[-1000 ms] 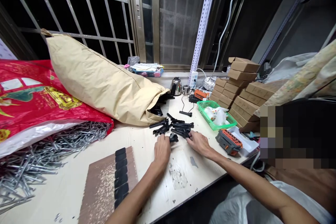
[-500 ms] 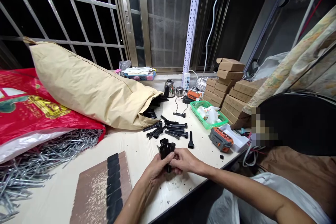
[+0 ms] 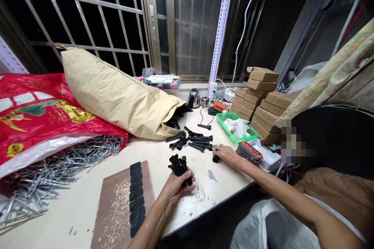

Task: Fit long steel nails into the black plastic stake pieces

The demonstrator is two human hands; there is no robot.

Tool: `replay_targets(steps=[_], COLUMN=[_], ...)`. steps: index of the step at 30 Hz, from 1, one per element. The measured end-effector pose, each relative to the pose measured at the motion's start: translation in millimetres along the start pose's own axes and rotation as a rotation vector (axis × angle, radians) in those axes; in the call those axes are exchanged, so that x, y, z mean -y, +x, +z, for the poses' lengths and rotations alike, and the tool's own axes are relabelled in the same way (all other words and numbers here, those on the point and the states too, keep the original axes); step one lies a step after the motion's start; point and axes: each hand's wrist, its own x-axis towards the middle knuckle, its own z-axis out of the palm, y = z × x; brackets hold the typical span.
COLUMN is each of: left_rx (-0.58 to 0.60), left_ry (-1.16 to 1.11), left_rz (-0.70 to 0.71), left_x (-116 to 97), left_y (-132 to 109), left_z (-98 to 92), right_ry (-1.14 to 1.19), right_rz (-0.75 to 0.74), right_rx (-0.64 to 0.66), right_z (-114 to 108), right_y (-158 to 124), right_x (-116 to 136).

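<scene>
My left hand (image 3: 177,186) is closed round a bundle of black plastic parts (image 3: 179,165), held upright just above the pale table (image 3: 87,198). My right hand (image 3: 228,155) lies stretched out to the right, its fingers resting on a single black part (image 3: 216,158) at the edge of the loose pile of black parts (image 3: 193,141). Whether the fingers grip that part does not show.
A tan paper sack (image 3: 117,93) spills black parts at the back. A red bag (image 3: 41,113) and a heap of metal nails (image 3: 55,171) lie left. A brown board with black pieces (image 3: 122,206), a green basket (image 3: 238,126), an orange-black battery (image 3: 249,151) and stacked cardboard boxes (image 3: 263,101) surround the pile. Another person sits at right.
Both hands gathered black parts from the pile and drew back together. Since then my right hand has left the bundle and reached out to a lone part by the pile.
</scene>
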Motion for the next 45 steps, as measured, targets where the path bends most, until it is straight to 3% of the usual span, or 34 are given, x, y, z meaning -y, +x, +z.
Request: replay_targets(steps=[5, 8, 11, 14, 18, 21, 25, 28, 31, 33, 35, 37, 39, 43, 45], left_rx=[-0.13, -0.146, -0.044, -0.019, -0.24, -0.292, -0.311, -0.353, -0.355, -0.327, -0.275, -0.23, -0.216, -0.239, -0.349], left_ry=[0.139, 0.16, 0.164, 0.181, 0.084, -0.052, -0.153, -0.267, -0.402, -0.487, -0.549, -0.582, -0.603, -0.532, -0.451], left_rz=[0.236, 0.286, 0.22, 0.224, 0.212, 0.231, 0.274, 0.231, 0.194, 0.224, 0.284, 0.352, 0.435, 0.52, 0.509], left_x=[3, 1, -3, -6, -6, -4, -9, -18, -25, -29, -32, -35, -38, -41, -44], left_y=[-1, -2, -7, -15, -20, -22, -32, -43, -52, -57, -61, -66, -73, -90, -100], left_z=[-1.6, 1.4, 3.6, 0.2, -9.4, -16.2, -26.7, -38.3, -50.2, -55.2, -57.9, -61.3, -69.7, -110.4, -138.5], right_ry=[0.149, 0.543, 0.972, 0.763, 0.361, 0.205, 0.061, -0.004, 0.032, 0.277, 0.667, 1.022, 1.14, 1.049, 0.966], right_rz=[0.009, 0.083, 0.141, 0.091, 0.156, 0.199, 0.177, 0.178, 0.172, 0.15, 0.131, 0.053, -0.031, -0.292, -0.427], right_rx=[-0.123, -0.071, 0.056, 0.09, -0.027, -0.08, -0.093, -0.125, -0.331, -0.586, -0.674, -0.518, -0.353, -0.218, -0.072], right_z=[11, 24, 34, 31, 19, 22, 36, 34, 16, 4, -2, 3, 18, 50, 58], right_y=[9, 10, 14, 31, 69, 90, 97, 93, 88, 83, 76, 68, 63, 76, 100], right_x=[47, 90, 120, 120, 91, 81, 87, 89, 96, 114, 148, 191, 233, 281, 288])
